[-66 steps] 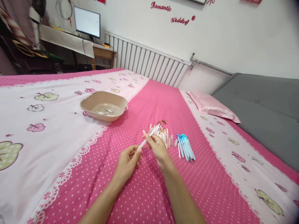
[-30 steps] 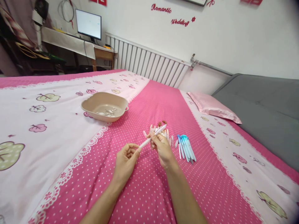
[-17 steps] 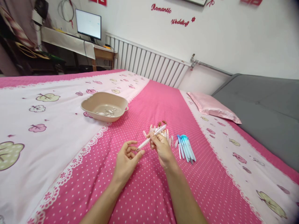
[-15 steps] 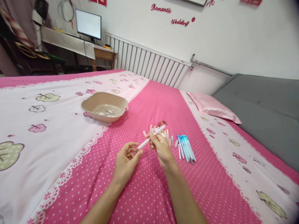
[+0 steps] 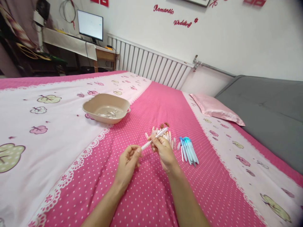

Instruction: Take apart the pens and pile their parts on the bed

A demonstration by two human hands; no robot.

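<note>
In the head view, the right hand (image 5: 163, 149) pinches a pale pink pen (image 5: 162, 131) near its middle, between thumb and fingers; the left hand (image 5: 129, 159) pinches the pen's near end between thumb and fingertips, its other fingers curled; the pen lies between the two hands, above the bedspread (image 5: 146, 198), slanting up and away toward the right.

Just beyond the right hand is a loose pile of pink pen parts (image 5: 169, 137), partly hidden by the fingers and the pen; two small brown ornaments (image 5: 167, 124) are at the pile's far edge; a few short pink pieces (image 5: 174, 143) lie at its right side; further right, blue pens (image 5: 189, 149) lie side by side in a bunch, with a thin white stick (image 5: 182, 154) along their left edge.

A beige basin (image 5: 93, 99) stands well apart from the hands, to the left and farther off; small white pieces (image 5: 111, 114) are scattered on its bottom; a pink pillow (image 5: 215, 108) lies to the far right, against a grey padded headboard (image 5: 265, 104); beyond the bed are a white railing (image 5: 146, 60) and a desk (image 5: 104, 55) bearing a lit monitor (image 5: 90, 25).
</note>
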